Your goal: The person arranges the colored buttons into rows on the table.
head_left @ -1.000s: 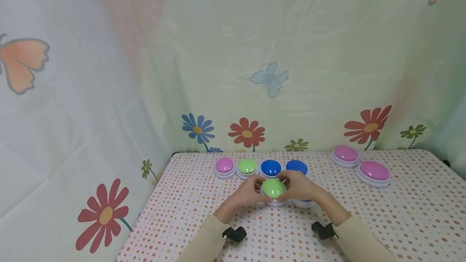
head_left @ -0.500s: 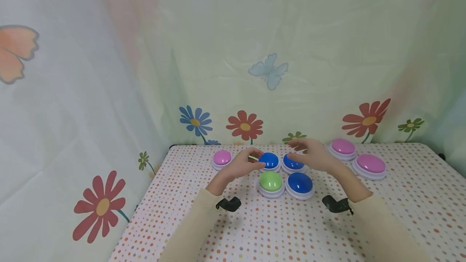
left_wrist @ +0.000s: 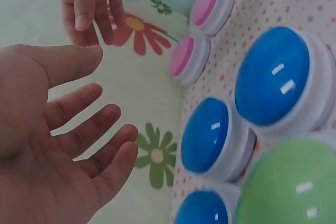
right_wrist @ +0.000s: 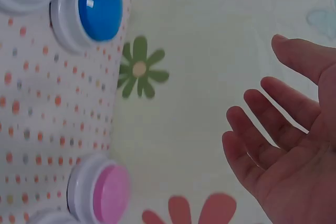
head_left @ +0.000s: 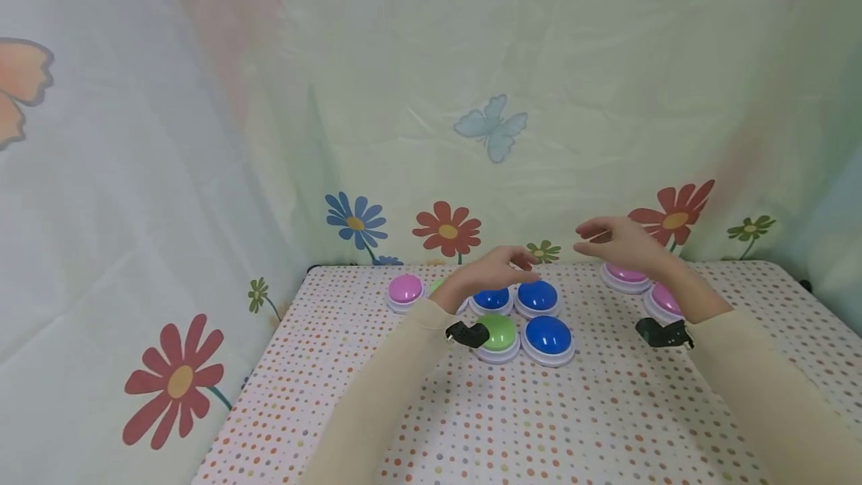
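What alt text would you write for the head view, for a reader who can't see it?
A person's left hand and right hand are held up, gripping nothing, near the far edge of a dotted table. On it sit three blue domes, two green domes and three pink domes, some partly hidden; a flowered cloth hangs behind.

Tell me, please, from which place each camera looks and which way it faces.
Head: on the head, facing forward and down at dotted table and curtain; left grip, right grip, both sleeves show.
Left wrist: on that wrist, facing past the left grip toward the right grip, green button and blue buttons.
Right wrist: on that wrist, facing the curtain and a pink button; the right grip shows.
Shared: both wrist views show the green flower.
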{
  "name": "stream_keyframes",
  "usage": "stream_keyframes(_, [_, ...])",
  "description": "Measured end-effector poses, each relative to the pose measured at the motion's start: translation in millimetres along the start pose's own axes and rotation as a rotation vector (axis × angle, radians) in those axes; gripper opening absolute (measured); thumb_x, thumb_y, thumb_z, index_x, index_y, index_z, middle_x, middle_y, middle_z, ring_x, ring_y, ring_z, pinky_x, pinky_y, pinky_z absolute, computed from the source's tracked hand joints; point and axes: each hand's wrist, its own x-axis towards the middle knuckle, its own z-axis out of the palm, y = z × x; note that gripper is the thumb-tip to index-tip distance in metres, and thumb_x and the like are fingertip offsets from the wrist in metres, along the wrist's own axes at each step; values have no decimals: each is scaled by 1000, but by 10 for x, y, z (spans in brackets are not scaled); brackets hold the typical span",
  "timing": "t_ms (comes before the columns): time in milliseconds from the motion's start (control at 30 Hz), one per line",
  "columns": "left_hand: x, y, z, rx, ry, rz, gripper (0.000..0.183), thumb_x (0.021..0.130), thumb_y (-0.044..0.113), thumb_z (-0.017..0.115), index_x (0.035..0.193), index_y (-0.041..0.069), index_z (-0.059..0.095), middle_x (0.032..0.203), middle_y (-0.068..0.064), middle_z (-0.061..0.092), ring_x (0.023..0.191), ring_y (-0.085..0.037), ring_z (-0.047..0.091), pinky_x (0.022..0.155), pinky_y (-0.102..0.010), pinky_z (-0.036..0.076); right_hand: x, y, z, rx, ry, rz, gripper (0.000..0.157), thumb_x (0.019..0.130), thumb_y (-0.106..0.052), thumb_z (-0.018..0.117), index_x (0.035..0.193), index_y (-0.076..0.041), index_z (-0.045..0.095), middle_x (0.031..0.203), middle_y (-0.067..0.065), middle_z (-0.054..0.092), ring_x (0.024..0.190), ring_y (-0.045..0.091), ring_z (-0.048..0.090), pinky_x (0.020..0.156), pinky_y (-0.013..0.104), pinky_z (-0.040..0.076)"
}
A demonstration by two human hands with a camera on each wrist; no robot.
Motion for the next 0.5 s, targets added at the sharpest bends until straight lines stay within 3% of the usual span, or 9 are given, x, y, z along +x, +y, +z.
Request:
stream_keyframes(133, [231, 167, 111, -9, -30, -10, 39, 94, 30, 65, 130, 15, 59, 117, 1, 60, 105, -10, 55, 87, -27, 49, -15, 190, -189, -32, 20, 11, 58, 92, -39, 66, 128, 5, 54, 121, 27, 58, 109, 44, 55, 85, 52, 52])
stream_keyframes(267, [366, 289, 292, -23, -52, -54, 36, 93, 29, 67, 127, 17, 61, 114, 4, 61, 102, -10, 56, 85, -27, 49, -113, 434, -293, -25, 10, 24, 58, 92, -36, 67, 127, 9, 55, 119, 29, 58, 108, 46, 56, 84, 53, 51])
stream_keyframes(367, [435, 353, 428, -35, -77, -57, 36, 93, 27, 67, 127, 15, 61, 117, 2, 62, 103, -9, 57, 85, -26, 49, -224, 652, -334, -12, -7, 62, 59, 92, -35, 68, 128, 10, 53, 122, 33, 56, 110, 49, 52, 84, 57, 49])
stream_keyframes(500, [573, 420, 590, -57, -97, -40, 38, 93, 23, 67, 129, 13, 61, 124, -1, 61, 106, -8, 57, 84, -24, 48, -371, 954, -380, -7, -13, 148, 72, 90, -41, 69, 133, 12, 45, 128, 38, 47, 114, 54, 45, 85, 64, 45])
